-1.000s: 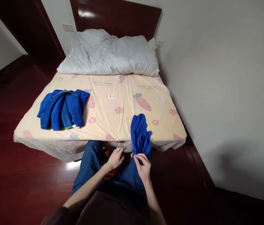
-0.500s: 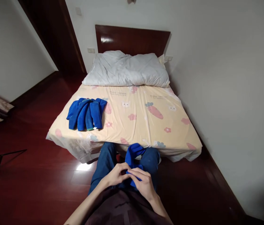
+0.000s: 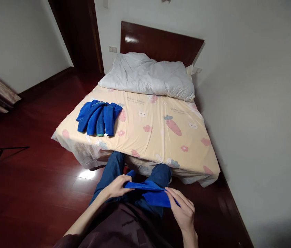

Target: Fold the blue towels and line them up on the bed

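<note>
Fingers of the left hand (image 3: 121,186) and right hand (image 3: 183,208) pinch a blue cloth (image 3: 145,186), held stretched between them near the foot of the bed (image 3: 158,139), with folded blue cloths (image 3: 96,119) fanned on the bed's left side, pale duvet (image 3: 147,75) bunched across its head end.

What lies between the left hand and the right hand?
A blue cloth, pulled out between the left hand and right hand, gripped by both; the head view shows it.
</note>
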Tool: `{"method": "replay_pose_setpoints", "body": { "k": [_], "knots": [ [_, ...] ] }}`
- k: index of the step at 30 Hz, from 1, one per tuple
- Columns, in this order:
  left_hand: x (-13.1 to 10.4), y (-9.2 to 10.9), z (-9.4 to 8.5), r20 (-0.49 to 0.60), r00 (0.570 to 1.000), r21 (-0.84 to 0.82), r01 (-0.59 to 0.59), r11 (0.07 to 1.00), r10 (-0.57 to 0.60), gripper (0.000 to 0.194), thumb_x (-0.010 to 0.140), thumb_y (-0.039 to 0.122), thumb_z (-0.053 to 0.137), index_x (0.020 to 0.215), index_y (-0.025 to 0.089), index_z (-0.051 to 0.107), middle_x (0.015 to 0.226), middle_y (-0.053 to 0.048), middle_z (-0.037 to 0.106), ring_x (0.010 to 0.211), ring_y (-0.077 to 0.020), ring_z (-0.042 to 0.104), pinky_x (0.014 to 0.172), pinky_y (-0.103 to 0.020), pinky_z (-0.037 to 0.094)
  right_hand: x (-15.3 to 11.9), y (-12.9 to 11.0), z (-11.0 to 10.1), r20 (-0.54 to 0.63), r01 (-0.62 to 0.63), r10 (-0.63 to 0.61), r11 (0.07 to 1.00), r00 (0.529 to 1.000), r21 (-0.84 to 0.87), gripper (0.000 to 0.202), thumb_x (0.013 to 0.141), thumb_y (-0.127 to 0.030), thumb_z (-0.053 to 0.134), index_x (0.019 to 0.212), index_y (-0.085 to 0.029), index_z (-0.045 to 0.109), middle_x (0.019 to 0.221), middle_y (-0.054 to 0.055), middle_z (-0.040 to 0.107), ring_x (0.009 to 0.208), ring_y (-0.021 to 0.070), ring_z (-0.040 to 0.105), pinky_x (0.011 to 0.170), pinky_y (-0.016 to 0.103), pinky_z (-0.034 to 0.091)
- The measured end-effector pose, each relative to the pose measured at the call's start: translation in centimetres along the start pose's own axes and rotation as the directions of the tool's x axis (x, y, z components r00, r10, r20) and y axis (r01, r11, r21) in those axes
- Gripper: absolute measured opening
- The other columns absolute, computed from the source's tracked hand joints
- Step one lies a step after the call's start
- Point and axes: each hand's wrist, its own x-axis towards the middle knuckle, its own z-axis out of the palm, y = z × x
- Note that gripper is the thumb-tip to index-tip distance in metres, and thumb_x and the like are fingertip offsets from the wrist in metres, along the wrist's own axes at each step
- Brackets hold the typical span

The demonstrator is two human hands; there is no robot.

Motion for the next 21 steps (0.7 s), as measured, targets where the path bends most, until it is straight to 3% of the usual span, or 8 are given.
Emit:
{"method": "replay_pose_setpoints", "body": {
  "k": [3, 8, 14, 17, 21],
  "knots": [
    [-1.3, 1.2, -1.8, 0.007, 0.999, 0.042, -0.045, 0.998, 0.044, 0.018, 0.100, 0.034, 0.055, 0.098, 0.020, 0.066, 0.094, -0.003, 0.071, 0.089, -0.0183, 0.065, 0.085, -0.029, 0.047, 0.0, 0.7, -1.1, -0.005, -0.037, 0.037, 0.999, 0.999, -0.034, 0.022, 0.091, -0.010, 0.073, 0.105, -0.025, 0.079, 0.089, 0.003, 0.079, 0.075, 0.0195, 0.076, 0.075, 0.030, 0.063],
    [-2.8, 1.3, -5.2, -0.116, 0.980, 0.454, -0.091, 0.886, 0.160, 0.035, 0.099, 0.014, 0.044, 0.124, 0.023, 0.066, 0.110, -0.008, 0.070, 0.098, -0.0210, 0.064, 0.086, -0.034, 0.049, -1.2, -0.5, -0.6, 0.082, -0.143, 0.141, 0.990, 0.987, 0.014, 0.006, 0.092, -0.021, 0.076, 0.087, -0.024, 0.076, 0.073, 0.001, 0.072, 0.062, 0.0164, 0.070, 0.064, 0.028, 0.056],
    [-4.4, -1.4, -9.1, -0.398, 0.866, 0.594, -0.007, 0.804, 0.302, 0.033, 0.096, 0.008, 0.047, 0.119, 0.020, 0.069, 0.109, -0.009, 0.073, 0.100, -0.0216, 0.065, 0.089, -0.035, 0.054, -2.3, -3.7, 0.1, 0.183, -0.299, 0.277, 0.948, 0.943, 0.107, 0.026, 0.094, -0.044, 0.074, 0.077, -0.025, 0.073, 0.068, 0.000, 0.071, 0.059, 0.0158, 0.069, 0.065, 0.027, 0.056],
    [-5.2, -2.0, -10.6, -0.510, 0.785, 0.605, 0.037, 0.795, 0.352, 0.040, 0.091, 0.003, 0.047, 0.119, 0.020, 0.070, 0.109, -0.009, 0.074, 0.101, -0.0211, 0.068, 0.093, -0.034, 0.055, -2.7, -3.8, -0.6, 0.271, -0.455, 0.409, 0.880, 0.871, 0.136, 0.033, 0.090, -0.053, 0.075, 0.074, -0.025, 0.072, 0.066, -0.001, 0.070, 0.058, 0.0153, 0.066, 0.066, 0.027, 0.055],
    [-6.1, -2.9, -12.2, -0.641, 0.668, 0.600, 0.131, 0.789, 0.377, 0.044, 0.089, 0.001, 0.049, 0.121, 0.021, 0.072, 0.119, -0.008, 0.075, 0.109, -0.0205, 0.071, 0.100, -0.034, 0.055, -3.4, -3.2, -1.1, 0.437, -0.663, 0.552, 0.733, 0.710, 0.152, 0.036, 0.084, -0.056, 0.079, 0.071, -0.023, 0.071, 0.068, 0.000, 0.069, 0.063, 0.0158, 0.065, 0.066, 0.025, 0.054]
  ]
}}
